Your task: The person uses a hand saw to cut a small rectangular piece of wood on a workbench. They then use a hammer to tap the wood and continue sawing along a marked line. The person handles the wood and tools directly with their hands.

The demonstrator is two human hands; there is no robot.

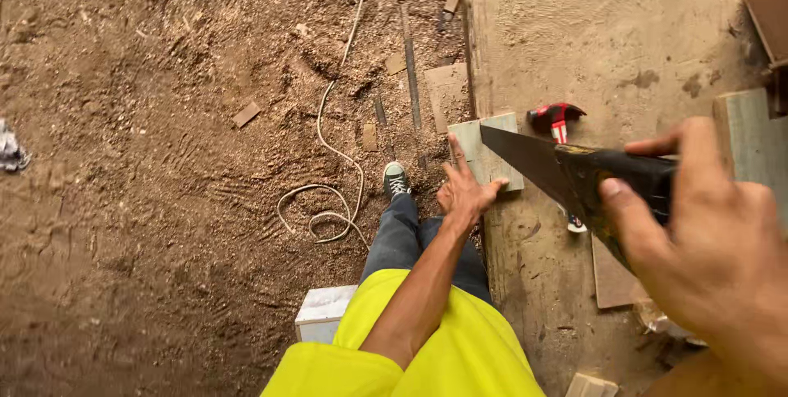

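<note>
My right hand [714, 249] grips the dark handle of a hand saw [566, 171], close to the camera at the right. The saw's blade points left, its tip over a pale wooden board [486, 151] that overhangs the workbench edge. My left hand [464, 192] presses flat on that board's near end, fingers spread. Below are my yellow shirt, dark jeans and one green sneaker [396, 179] on the sawdust floor.
A dusty wooden workbench [624, 44] fills the right side. A red-and-black hammer [556, 118] lies on it behind the saw. A thin plywood offcut [616, 282] and wood blocks sit nearby. A white cord [328, 151] coils across the sawdust floor among scraps. A white block [322, 311] stands by my leg.
</note>
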